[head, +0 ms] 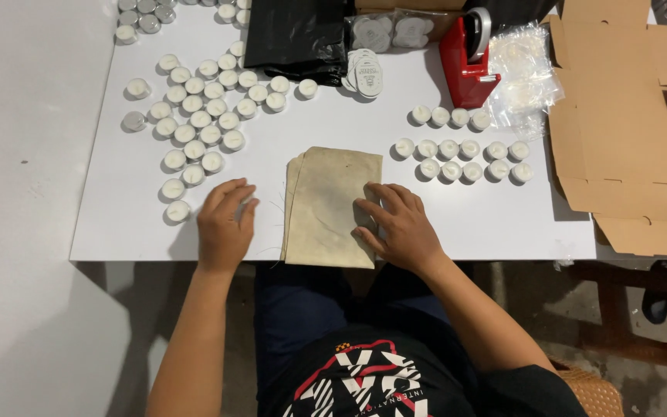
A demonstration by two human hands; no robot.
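A small stack of beige cloth pouches (326,202) lies at the front edge of the white table (472,224). My right hand (399,226) rests flat on the stack's right side, fingers spread. My left hand (224,224) lies palm down on the table just left of the pouches, holding nothing. Several white tealight candles (201,116) are clustered beyond my left hand. Two more rows of tealights (461,150) sit right of the pouches.
A red tape dispenser (468,66) stands at the back, with clear plastic bags (523,69) beside it. Round white labels (364,73) lie next to a black bag (295,35). Flattened cardboard boxes (627,123) cover the right side.
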